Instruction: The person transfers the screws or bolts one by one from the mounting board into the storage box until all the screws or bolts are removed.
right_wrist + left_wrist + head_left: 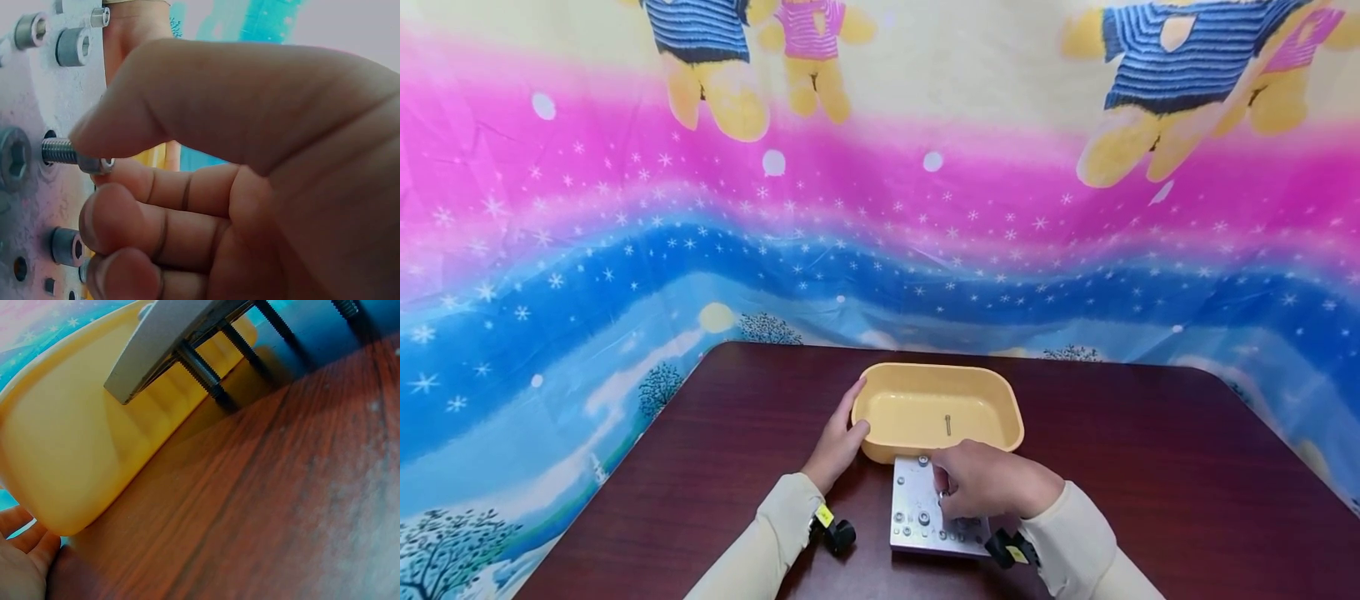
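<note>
My right hand is over a silver metal plate standing in front of a yellow plastic basin. In the right wrist view its thumb and index finger pinch a socket head screw, whose threaded end meets a hole in the plate. The other fingers are curled below. Several more socket head screws stick up from the plate. Their threaded shanks show beneath it in the left wrist view. My left hand rests against the basin's left end, fingers extended along the wall and thumb by the near corner.
One loose screw lies inside the basin on its floor. The dark red-brown wooden table extends to both sides, and a printed cloth with bears and snowflakes hangs behind it. Each wrist carries a small black camera.
</note>
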`<state>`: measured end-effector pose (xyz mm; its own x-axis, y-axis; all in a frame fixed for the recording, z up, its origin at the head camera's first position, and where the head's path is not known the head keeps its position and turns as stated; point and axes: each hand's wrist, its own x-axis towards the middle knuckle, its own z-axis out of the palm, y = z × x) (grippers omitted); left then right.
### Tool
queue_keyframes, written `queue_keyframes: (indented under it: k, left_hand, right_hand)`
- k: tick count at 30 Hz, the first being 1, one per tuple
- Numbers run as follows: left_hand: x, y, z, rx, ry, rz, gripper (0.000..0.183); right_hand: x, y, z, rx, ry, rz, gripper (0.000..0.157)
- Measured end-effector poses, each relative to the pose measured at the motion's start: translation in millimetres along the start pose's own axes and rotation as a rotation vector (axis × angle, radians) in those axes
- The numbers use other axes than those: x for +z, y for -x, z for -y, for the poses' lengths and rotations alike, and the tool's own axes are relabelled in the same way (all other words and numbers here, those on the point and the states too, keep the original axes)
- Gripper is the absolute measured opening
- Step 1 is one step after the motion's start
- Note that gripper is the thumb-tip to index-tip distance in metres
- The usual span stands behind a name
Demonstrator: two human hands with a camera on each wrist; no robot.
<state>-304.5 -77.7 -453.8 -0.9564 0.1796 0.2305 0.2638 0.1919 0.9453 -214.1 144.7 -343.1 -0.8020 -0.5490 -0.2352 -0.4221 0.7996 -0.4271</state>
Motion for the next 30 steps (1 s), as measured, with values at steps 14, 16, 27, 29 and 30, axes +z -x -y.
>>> queue_keyframes:
  k: [14,16,27,29,30]
  left_hand:
    - [0.0,1.3,-1.9,-0.006,0.001,0.001,0.074]
    - [0.0,1.0,-2.2,-0.007,0.0,-0.001,0.074]
    - [-0.8,2.2,-3.9,0.012,-0.007,-0.003,0.073]
    - [-0.9,2.7,-3.8,0.027,-0.005,-0.001,0.073]
    - [-1.1,3.1,-3.7,0.032,-0.005,0.0,0.073]
  right_hand:
    - [-3.6,2.9,1.3,-0.03,0.005,-0.026,0.015]
    - [-4.3,3.5,1.7,-0.033,0.008,-0.032,0.016]
    - [-6.9,4.4,1.5,-0.043,0.015,-0.058,0.013]
    - [-7.5,3.6,1.1,-0.047,0.017,-0.066,0.013]
    - [-7.6,3.2,0.7,-0.051,0.018,-0.072,0.013]
